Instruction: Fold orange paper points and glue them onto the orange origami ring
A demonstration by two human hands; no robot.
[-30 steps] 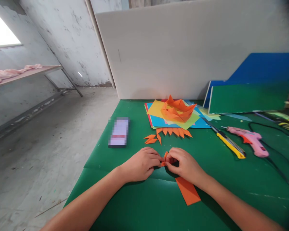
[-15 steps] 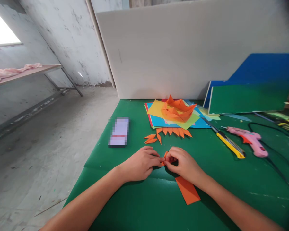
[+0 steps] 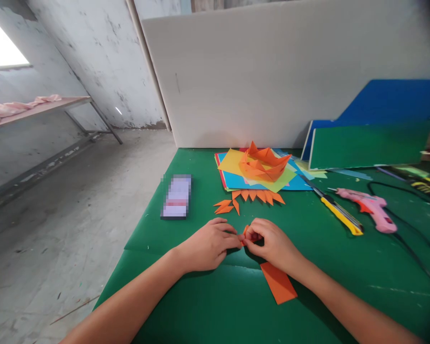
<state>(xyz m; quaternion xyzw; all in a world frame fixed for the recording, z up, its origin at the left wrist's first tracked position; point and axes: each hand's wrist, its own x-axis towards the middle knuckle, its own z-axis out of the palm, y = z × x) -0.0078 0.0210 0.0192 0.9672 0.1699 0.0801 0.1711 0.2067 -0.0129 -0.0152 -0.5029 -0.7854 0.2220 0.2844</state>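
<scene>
Low over the green tabletop, both hands meet at a small folded piece of orange paper (image 3: 245,230). My right hand (image 3: 274,242) pinches it between thumb and fingertips. From the other side, the fingertips of my left hand (image 3: 207,244) hold its left edge, with the other fingers stretched along the table. Most of the piece is hidden behind the fingers. An orange paper strip (image 3: 278,283) lies flat below my right wrist. Just beyond the hands sit several pointed orange folded pieces (image 3: 256,195), with a few more folded pieces (image 3: 224,207) to their left.
An orange folded-paper ring (image 3: 265,165) rests on a stack of coloured paper (image 3: 232,179). A phone (image 3: 177,197) lies at left. To the right are a yellow utility knife (image 3: 342,216) and a pink glue gun (image 3: 376,205) with a trailing cord. A white board (image 3: 258,76) stands behind.
Both hands stay at the folded orange paper with almost the same grip. The whole view has shifted very slightly; nothing else visibly moved.
</scene>
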